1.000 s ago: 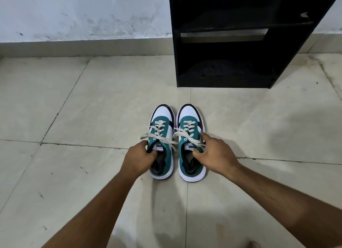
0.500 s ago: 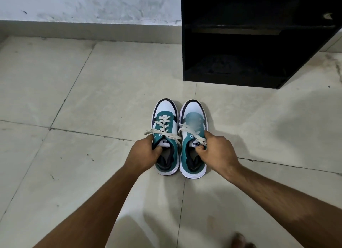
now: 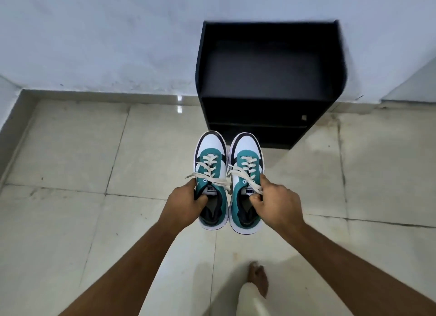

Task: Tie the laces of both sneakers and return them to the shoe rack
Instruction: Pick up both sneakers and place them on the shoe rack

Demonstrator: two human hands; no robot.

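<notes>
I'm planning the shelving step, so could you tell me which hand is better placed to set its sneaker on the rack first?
Right, probably. The right hand grips the right sneaker, whose toe points at the shoe rack. The left hand with the left sneaker sits nearer the rack's left edge.

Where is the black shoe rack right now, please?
In the head view, the black shoe rack stands against the pale wall, upper centre-right, just beyond the toes of the two held teal-and-white sneakers.
</notes>
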